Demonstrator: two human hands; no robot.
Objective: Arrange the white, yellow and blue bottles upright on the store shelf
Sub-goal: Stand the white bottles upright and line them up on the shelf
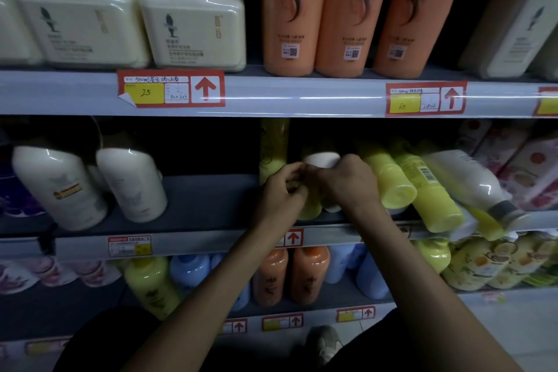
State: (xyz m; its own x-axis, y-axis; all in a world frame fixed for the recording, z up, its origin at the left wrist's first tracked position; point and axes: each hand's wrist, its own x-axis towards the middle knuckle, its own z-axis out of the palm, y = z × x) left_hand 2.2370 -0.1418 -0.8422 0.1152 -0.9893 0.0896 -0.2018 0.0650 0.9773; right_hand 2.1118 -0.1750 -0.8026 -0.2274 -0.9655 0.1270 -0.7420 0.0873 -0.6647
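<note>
Both hands meet at the middle shelf [193,205]. My left hand [282,189] curls round a yellow bottle [311,205] standing at the shelf front. My right hand [344,180] grips a white bottle [321,160] just beside it; its white top shows above my fingers. To the right, two yellow bottles [392,178] [434,199] and a white bottle with a grey cap [471,181] lie tipped toward the front edge. Two white bottles [60,187] [133,184] stand leaning at the left. Blue bottles [190,270] stand on the shelf below.
The upper shelf carries cream tubs [193,15] and tall orange bottles [296,9]. Below stand orange bottles [311,273], a tilted yellow bottle [151,284] and yellow-green bottles [483,263]. Floral packs [525,166] sit far right. A bare stretch of middle shelf lies between the white bottles and my hands.
</note>
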